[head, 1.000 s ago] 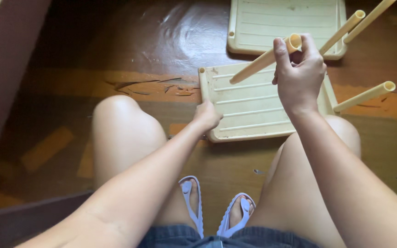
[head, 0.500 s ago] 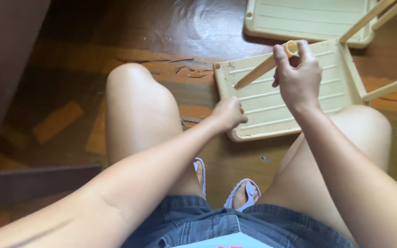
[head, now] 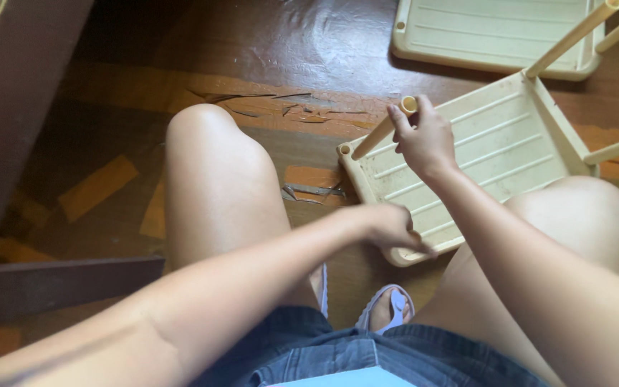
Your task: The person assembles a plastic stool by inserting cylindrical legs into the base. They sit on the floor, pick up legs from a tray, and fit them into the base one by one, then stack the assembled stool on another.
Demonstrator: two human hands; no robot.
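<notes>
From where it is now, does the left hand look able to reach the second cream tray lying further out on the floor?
Probably not without leaning: the left hand sits at the near tray, which lies between it and the far tray.

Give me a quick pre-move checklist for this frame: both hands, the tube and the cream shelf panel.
1. Right hand grips the top of the cream tube: ok.
2. Tube's lower end meets the corner of the shelf panel: ok; fully seated: cannot tell.
3. Left hand on the panel's near edge: ok; firm grip: cannot tell.
4. Other tubes standing in the panel's far corners: ok.
5. Second panel lies apart on the floor: ok.
</notes>
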